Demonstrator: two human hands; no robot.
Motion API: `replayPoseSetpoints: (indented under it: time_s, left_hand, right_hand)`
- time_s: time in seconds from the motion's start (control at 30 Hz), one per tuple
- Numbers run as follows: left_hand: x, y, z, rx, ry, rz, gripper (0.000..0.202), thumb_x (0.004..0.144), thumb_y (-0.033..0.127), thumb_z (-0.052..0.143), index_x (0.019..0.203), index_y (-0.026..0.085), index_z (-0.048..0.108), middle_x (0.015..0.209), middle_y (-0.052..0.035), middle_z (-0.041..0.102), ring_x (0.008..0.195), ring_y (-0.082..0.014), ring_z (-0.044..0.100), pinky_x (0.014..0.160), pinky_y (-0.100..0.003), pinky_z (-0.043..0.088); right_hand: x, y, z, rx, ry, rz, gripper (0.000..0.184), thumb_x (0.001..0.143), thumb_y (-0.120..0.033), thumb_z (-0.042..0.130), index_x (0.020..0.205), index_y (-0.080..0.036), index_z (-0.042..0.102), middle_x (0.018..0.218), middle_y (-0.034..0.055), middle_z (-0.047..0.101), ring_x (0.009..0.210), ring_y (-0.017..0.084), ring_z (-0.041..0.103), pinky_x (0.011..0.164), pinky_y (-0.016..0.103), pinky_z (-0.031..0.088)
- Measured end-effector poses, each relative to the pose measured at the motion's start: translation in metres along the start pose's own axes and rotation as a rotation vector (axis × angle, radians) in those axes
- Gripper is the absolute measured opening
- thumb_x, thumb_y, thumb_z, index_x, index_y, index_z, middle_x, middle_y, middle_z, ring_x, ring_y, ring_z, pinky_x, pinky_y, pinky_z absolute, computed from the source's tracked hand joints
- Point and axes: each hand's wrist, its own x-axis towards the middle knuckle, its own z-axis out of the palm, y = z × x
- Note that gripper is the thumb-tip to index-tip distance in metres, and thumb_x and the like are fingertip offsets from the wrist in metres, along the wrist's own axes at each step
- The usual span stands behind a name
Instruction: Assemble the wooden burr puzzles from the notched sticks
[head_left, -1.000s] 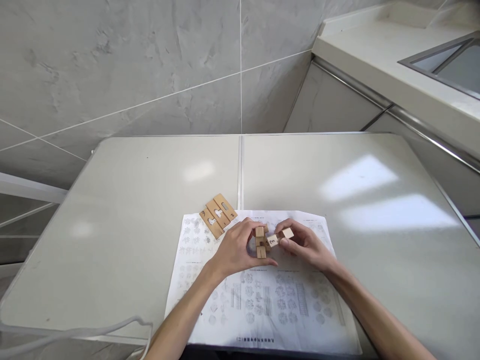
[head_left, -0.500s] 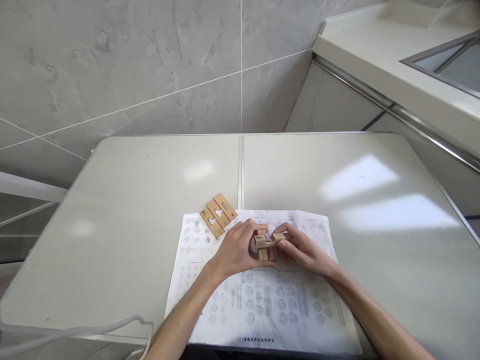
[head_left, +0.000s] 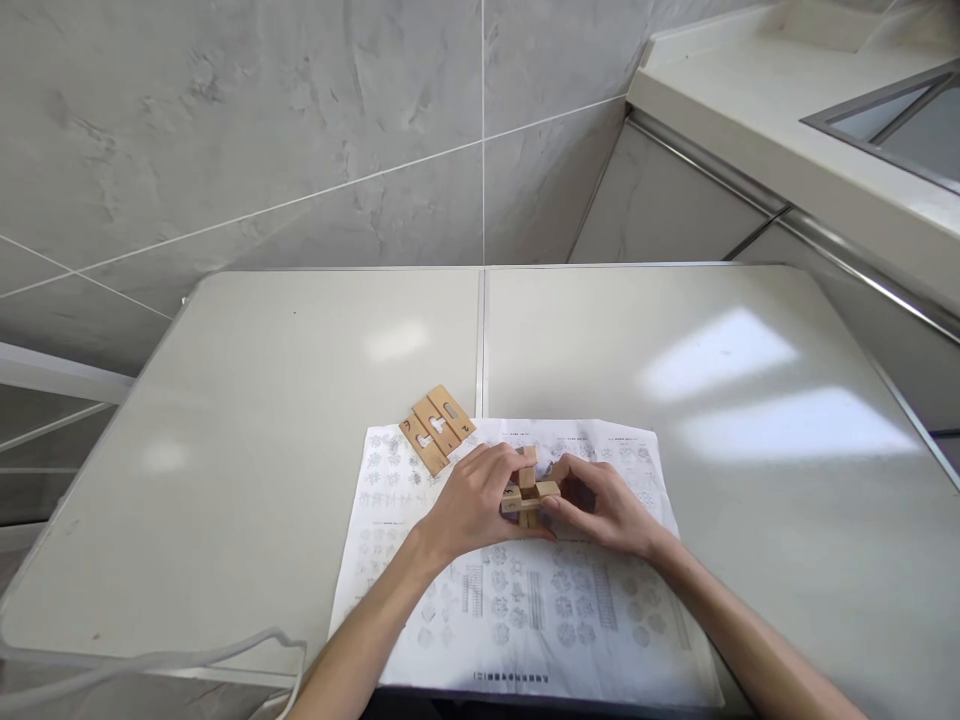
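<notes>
My left hand [head_left: 474, 500] is closed around upright wooden burr puzzle pieces [head_left: 528, 472], its thumb below and fingers above. Lying crosswise on them is a notched wooden puzzle piece [head_left: 511, 500] with a pencilled number at its left end. My right hand [head_left: 609, 508] pinches that notched piece at its right end between thumb and fingers. How the pieces fit together is partly hidden by the fingers. Flat slotted wooden pieces [head_left: 443, 432], pencil-numbered, lie side by side just beyond my left hand, overlapping the corner of a printed sheet [head_left: 442, 655].
The sheet, covered in small diagrams, lies on a pale folding table [head_left: 247, 450] with a centre seam. A white cable [head_left: 202, 660] crosses the near left edge. A tiled wall [head_left: 300, 120] stands behind, and a counter [head_left: 750, 90] is at the right.
The notched piece has shifted slightly left and down and now sits across the upright pieces. My right hand has moved a little left with it; the left hand has hardly moved.
</notes>
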Motion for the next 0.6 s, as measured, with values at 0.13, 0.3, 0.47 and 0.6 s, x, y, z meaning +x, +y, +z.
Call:
replayPoseSetpoints:
  time_s: [0.13,0.3,0.47,0.6]
  left_hand:
    - [-0.0003,0.0012,0.0009,0.011,0.043,0.035,0.066,0.083,0.058,0.087,0.128,0.023,0.053,0.095,-0.004,0.073,0.084,-0.0244,0.073,0.077,-0.04,0.06]
    - [-0.0012,0.0036,0.0003,-0.051,0.04,0.002,0.072,0.078,0.063,0.088,0.128,0.024,0.054,0.101,-0.0046,0.074,0.091,-0.0256,0.074,0.084,-0.043,0.061]
    - [-0.001,0.0062,-0.004,-0.129,-0.055,-0.091,0.073,0.079,0.047,0.093,0.137,0.028,0.053,0.116,-0.0072,0.075,0.101,-0.0269,0.073,0.088,-0.044,0.06]
    - [0.0,0.0072,-0.0057,-0.176,-0.063,-0.117,0.073,0.081,0.053,0.09,0.14,0.029,0.055,0.118,-0.0081,0.077,0.104,-0.0283,0.074,0.091,-0.046,0.06]
  right_hand:
    - [-0.0004,0.0017,0.0032,0.0,0.032,0.002,0.031,0.102,-0.045,0.066,0.085,-0.023,0.052,0.061,-0.0049,0.053,0.052,0.012,0.044,0.049,0.026,0.032]
    - [0.0002,0.0018,0.0042,0.039,0.099,0.028,0.035,0.102,-0.048,0.065,0.082,-0.024,0.051,0.062,-0.0036,0.054,0.053,0.013,0.045,0.05,0.027,0.034]
    - [0.0015,0.0003,0.0,0.107,0.143,0.065,0.041,0.103,-0.057,0.062,0.081,-0.023,0.053,0.064,-0.0024,0.053,0.056,0.014,0.044,0.051,0.029,0.033]
    - [0.0021,0.0009,-0.0025,0.131,0.147,0.087,0.044,0.103,-0.06,0.06,0.08,-0.023,0.054,0.064,-0.0021,0.053,0.057,0.015,0.045,0.053,0.03,0.033]
